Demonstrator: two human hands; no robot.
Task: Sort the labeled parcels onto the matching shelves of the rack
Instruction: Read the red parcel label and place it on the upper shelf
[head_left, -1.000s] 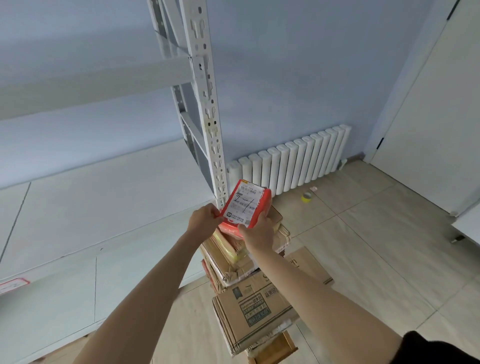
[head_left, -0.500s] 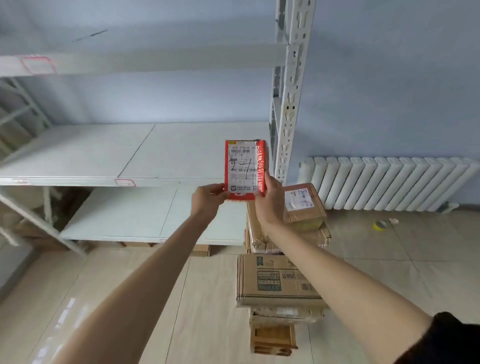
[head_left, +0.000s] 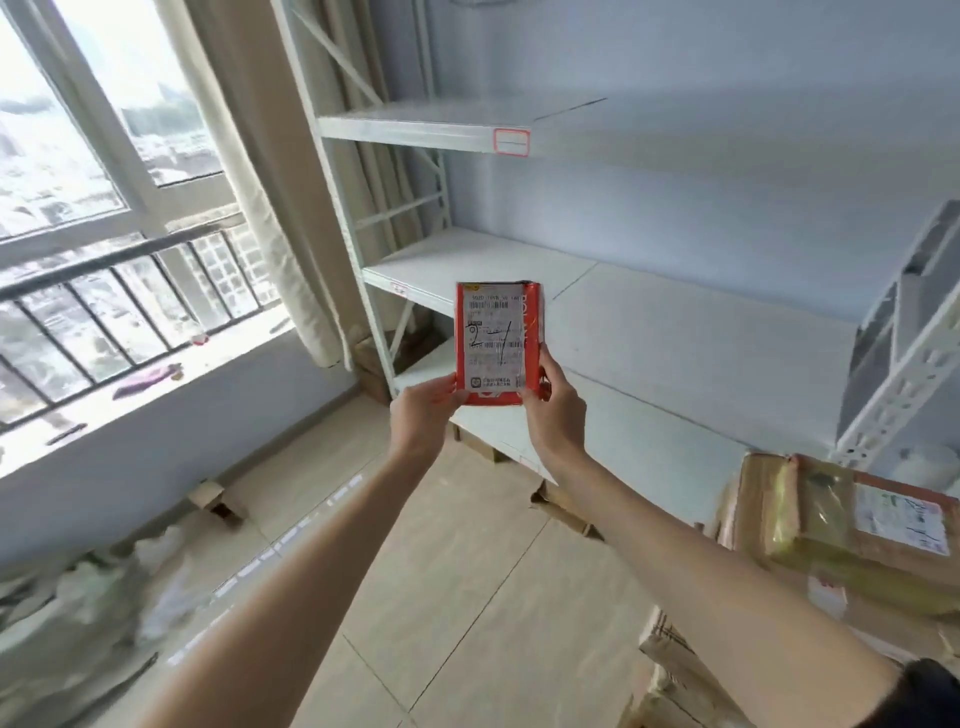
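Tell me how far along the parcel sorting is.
Nothing looks shelved: the white metal rack's visible shelves are bare. In hand: both hands, left and right, hold up a small red parcel with a white label marked "2-1". Left: the taped brown cardboard parcels stacked at right.

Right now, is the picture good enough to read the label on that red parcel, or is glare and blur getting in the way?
Head view: the white label on the red plastic parcel shows a large handwritten "2-1"; its fine print is too soft to read. The bright window at left is overexposed. Wide-angle distortion tilts the white metal rack, and the brown cardboard parcels at lower right look blurred.
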